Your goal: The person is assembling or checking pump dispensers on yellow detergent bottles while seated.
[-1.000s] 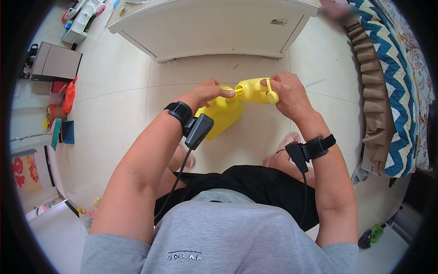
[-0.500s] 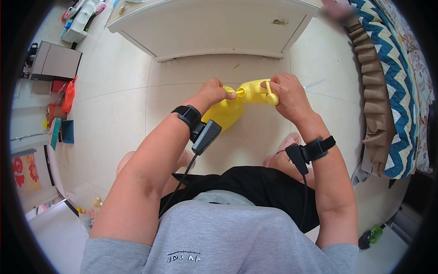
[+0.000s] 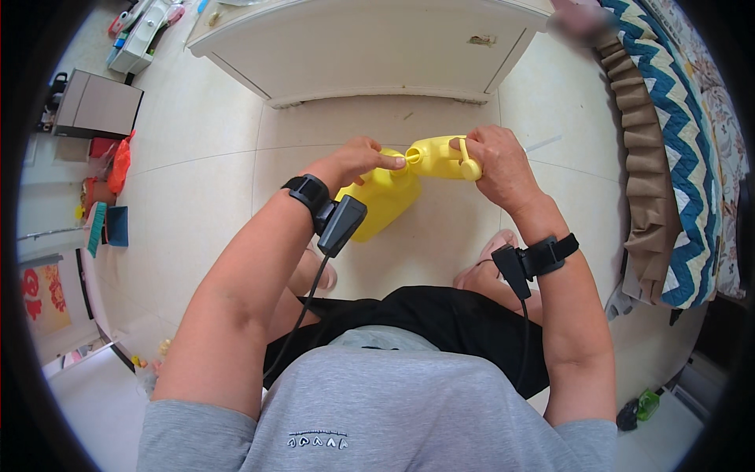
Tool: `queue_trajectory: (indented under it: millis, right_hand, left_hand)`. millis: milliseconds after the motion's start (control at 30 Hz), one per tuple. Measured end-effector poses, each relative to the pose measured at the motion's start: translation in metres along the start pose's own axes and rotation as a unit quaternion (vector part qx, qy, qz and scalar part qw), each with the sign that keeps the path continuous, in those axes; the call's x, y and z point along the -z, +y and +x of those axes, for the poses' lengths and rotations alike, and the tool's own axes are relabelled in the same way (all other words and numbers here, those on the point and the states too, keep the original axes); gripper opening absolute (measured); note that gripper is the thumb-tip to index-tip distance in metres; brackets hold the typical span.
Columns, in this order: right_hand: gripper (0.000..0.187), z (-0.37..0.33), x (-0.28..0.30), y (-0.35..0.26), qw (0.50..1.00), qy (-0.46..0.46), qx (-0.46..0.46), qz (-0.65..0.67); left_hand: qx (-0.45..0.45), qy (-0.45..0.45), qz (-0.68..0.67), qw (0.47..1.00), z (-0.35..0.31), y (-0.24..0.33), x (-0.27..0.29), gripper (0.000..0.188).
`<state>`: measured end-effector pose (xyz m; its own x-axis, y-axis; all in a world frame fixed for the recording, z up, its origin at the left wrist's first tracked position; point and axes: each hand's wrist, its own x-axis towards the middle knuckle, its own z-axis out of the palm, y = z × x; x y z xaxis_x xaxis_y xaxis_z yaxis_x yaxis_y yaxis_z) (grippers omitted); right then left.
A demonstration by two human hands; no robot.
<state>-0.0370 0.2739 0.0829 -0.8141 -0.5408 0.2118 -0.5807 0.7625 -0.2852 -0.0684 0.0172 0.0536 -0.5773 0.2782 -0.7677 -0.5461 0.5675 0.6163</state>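
Observation:
A large yellow plastic jug [image 3: 383, 206] leans on or just above the floor in front of me. My left hand [image 3: 363, 160] grips it near the neck, thumb stretched toward the opening. My right hand [image 3: 494, 161] is closed around the far end of a smaller yellow bottle [image 3: 432, 156], which lies almost sideways. The bottle's mouth points left and meets, or nearly meets, the jug's neck; whether liquid runs between them I cannot tell. A round pale-yellow knob [image 3: 470, 169] sticks out beside my right fingers. My right palm and part of the bottle are hidden.
A white cabinet [image 3: 377, 59] stands ahead. To the right is a bed with a zigzag cover [image 3: 664, 118] and brown skirt. A grey box [image 3: 98, 104], an orange bag [image 3: 120, 167] and a blue dustpan [image 3: 116, 226] are at the left. Pink slippers are on my feet.
My left forearm and wrist have shifted left and slightly outward, and the large jug has swung a little, showing more of its side. My right hand and the smaller bottle have hardly moved.

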Motion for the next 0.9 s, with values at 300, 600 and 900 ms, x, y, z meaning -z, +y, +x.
queue_trajectory:
  millis: [300, 600, 900]
  right_hand:
    - [0.021, 0.001, -0.001, -0.003, 0.999, 0.029, 0.006, 0.017]
    - [0.016, 0.000, -0.006, -0.001, 0.999, 0.032, 0.013, 0.009]
    - [0.016, -0.001, 0.000, -0.002, 1.000, 0.029, -0.001, 0.010]
  left_hand:
    - [0.004, 0.074, -0.001, 0.997, 0.014, -0.008, -0.010, 0.095]
    - [-0.012, 0.139, 0.025, 0.990, 0.023, -0.012, -0.015, 0.082]
    - [-0.009, 0.041, 0.015, 0.999, 0.005, -0.007, -0.003, 0.098]
